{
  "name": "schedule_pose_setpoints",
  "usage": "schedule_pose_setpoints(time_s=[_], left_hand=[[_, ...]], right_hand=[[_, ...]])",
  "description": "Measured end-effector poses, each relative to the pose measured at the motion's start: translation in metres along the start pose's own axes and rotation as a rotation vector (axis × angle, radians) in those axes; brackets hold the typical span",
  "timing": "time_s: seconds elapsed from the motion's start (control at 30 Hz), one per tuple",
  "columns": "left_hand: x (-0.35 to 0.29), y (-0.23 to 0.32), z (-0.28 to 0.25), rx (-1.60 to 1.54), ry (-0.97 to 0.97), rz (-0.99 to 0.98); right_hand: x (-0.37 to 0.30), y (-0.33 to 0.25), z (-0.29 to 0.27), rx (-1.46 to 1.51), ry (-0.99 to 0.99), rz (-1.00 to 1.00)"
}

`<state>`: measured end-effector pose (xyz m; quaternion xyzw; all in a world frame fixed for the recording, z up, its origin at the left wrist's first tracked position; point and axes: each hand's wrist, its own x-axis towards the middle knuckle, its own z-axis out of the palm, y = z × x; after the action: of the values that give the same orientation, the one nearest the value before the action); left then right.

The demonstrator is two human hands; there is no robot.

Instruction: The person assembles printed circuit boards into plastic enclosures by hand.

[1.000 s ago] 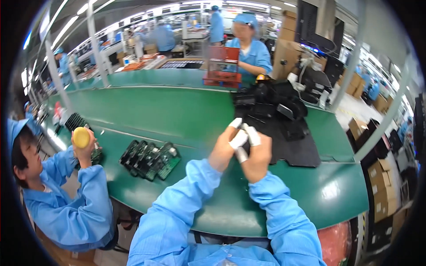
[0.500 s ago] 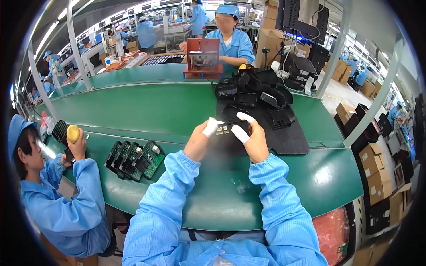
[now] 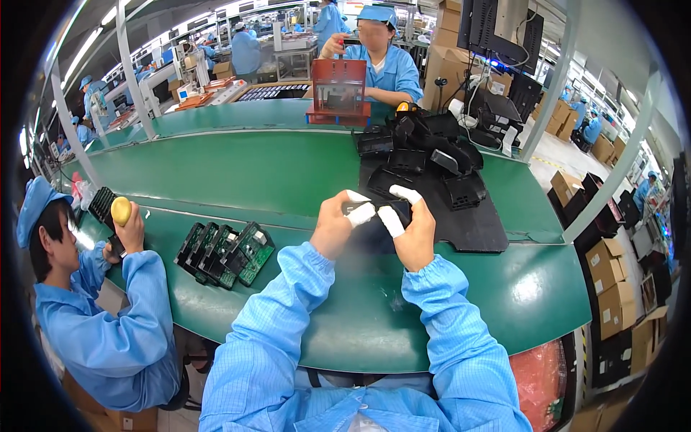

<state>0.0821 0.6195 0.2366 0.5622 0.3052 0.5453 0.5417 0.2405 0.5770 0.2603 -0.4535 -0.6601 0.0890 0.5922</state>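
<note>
White finger covers show on the thumbs and forefingers of both my hands. My left hand (image 3: 335,225) pinches the left end of a small black plastic part (image 3: 401,208). On its right end, the thumb and forefinger of my right hand (image 3: 416,236) close around it. The part is held above the green bench (image 3: 461,309), near the black mat's left edge, and my fingers hide much of it. A pile of black plastic housings (image 3: 410,147) lies on the black mat (image 3: 475,227) just beyond my hands.
Several black frames with green circuit boards (image 3: 248,255) stand left of my forearms. At the far left, a co-worker (image 3: 108,309) grips a yellow-topped tool (image 3: 121,210). Across the bench, another person (image 3: 392,68) sits behind a red fixture (image 3: 338,90). Cardboard boxes (image 3: 612,288) stand right.
My left thumb has come across the black part's face, covering the metal pieces seen before. The person across has raised a hand above the red fixture. The whole view has shifted slightly.
</note>
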Motion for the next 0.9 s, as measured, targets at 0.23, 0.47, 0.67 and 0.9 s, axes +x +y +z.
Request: schedule_pose_setpoints(time_s=[0.23, 0.47, 0.67, 0.9], left_hand=[[0.006, -0.007, -0.013, -0.009, -0.011, -0.005], [0.001, 0.025, -0.02, -0.501, -0.288, 0.014], [-0.005, 0.028, -0.006, -0.374, -0.21, -0.117], [-0.002, 0.031, -0.006, -0.467, -0.428, -0.106]], right_hand=[[-0.005, -0.003, 0.009, 0.012, 0.021, -0.005], [0.002, 0.013, 0.003, 0.631, 0.029, 0.283], [0.004, 0.032, -0.001, 0.683, 0.039, 0.247], [0.01, 0.035, -0.009, 1.128, 0.112, 0.576]])
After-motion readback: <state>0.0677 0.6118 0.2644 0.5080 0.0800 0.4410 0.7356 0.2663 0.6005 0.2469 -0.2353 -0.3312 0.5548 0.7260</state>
